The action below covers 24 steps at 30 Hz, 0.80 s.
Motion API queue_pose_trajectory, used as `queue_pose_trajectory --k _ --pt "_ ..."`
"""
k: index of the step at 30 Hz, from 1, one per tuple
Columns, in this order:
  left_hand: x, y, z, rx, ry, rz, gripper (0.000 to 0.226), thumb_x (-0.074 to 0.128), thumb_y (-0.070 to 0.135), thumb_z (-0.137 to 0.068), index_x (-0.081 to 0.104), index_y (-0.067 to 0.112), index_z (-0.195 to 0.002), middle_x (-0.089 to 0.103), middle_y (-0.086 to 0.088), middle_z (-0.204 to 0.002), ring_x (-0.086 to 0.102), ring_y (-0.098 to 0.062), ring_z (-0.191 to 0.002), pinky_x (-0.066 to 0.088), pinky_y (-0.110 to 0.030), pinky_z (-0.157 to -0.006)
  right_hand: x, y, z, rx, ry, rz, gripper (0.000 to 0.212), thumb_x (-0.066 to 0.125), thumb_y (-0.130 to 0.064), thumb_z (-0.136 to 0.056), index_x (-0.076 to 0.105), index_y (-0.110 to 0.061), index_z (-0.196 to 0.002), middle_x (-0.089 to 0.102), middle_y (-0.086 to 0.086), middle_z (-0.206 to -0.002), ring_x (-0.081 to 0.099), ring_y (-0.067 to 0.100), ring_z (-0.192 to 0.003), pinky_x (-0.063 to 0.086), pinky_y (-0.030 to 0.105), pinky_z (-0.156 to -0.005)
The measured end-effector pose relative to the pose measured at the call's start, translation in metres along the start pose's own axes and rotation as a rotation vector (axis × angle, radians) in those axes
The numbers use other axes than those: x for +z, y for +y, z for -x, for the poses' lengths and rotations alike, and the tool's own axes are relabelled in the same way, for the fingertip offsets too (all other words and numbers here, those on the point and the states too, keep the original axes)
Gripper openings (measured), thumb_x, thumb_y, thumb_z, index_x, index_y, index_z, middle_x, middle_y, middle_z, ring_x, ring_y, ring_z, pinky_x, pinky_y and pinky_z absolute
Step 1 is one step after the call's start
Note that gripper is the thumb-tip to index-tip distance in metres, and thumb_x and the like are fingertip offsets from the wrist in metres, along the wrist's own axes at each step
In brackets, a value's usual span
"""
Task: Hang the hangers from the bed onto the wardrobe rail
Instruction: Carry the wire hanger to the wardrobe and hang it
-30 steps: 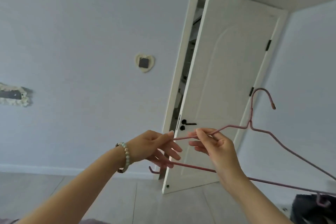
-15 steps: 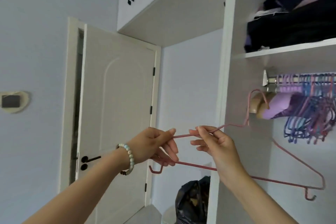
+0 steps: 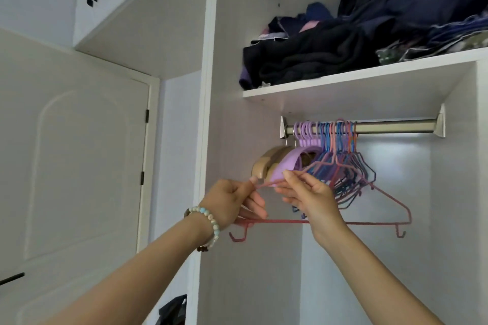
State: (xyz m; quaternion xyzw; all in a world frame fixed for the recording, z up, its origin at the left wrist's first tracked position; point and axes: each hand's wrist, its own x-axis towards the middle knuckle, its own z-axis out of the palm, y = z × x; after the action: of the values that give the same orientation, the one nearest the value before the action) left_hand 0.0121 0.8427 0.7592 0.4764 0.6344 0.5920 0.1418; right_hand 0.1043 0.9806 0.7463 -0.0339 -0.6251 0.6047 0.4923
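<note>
A pink wire hanger (image 3: 369,222) is held up inside the open wardrobe, its bottom bar level below the metal rail (image 3: 396,126). My left hand (image 3: 232,203), with a bead bracelet at the wrist, pinches the hanger's left shoulder wire. My right hand (image 3: 311,195) pinches the same wire a little further right. The hanger's hook reaches up into the bunch of hung hangers; I cannot tell whether it sits over the rail. Several purple, blue and pink hangers (image 3: 340,155) crowd the rail's left half.
The rail's right half is bare. A shelf (image 3: 369,78) above it carries piled dark clothes (image 3: 343,42). Beige and lilac thick hangers (image 3: 274,165) hang at the rail's left end. A white door (image 3: 74,166) stands left of the wardrobe, a black bag (image 3: 173,310) at its foot.
The view swung right from the door to the wardrobe. Both hands, still pinching the pink hanger, carried it up to the rail among the hung hangers.
</note>
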Motion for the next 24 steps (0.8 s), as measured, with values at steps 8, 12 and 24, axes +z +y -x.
queue_pose_trajectory --k 8,12,24 --pt "0.101 0.009 -0.063 0.076 0.091 0.186 0.046 0.037 0.028 -0.1 0.057 0.01 -0.062 0.062 -0.002 -0.047 0.061 -0.011 -0.043 0.048 -0.017 -0.043 -0.067 -0.001 -0.048 -0.019 0.126 0.012 0.032 0.071 -0.017 -0.082 0.055 -0.006 -0.108 0.074 0.007 -0.089 0.071 0.012 -0.075 0.056 0.031 -0.075" --pt "0.137 0.01 -0.092 0.108 0.095 0.231 0.045 0.035 0.024 -0.1 0.059 0.006 -0.066 0.062 0.004 -0.046 0.058 -0.004 -0.04 0.048 -0.015 -0.042 -0.098 -0.001 -0.071 -0.055 0.218 0.058 0.036 0.071 -0.016 -0.082 0.055 -0.007 -0.113 0.073 0.002 -0.083 0.07 0.013 -0.076 0.058 0.028 -0.072" --pt "0.177 0.007 -0.139 -0.031 -0.164 0.136 0.04 0.027 0.027 -0.102 0.048 0.011 -0.131 0.061 -0.014 -0.123 0.063 -0.018 -0.093 0.055 -0.016 -0.066 -0.151 0.009 -0.121 -0.034 0.279 0.243 0.019 0.058 -0.021 -0.092 0.063 -0.016 -0.11 0.069 -0.003 -0.082 0.065 0.003 -0.066 0.054 0.016 -0.06"
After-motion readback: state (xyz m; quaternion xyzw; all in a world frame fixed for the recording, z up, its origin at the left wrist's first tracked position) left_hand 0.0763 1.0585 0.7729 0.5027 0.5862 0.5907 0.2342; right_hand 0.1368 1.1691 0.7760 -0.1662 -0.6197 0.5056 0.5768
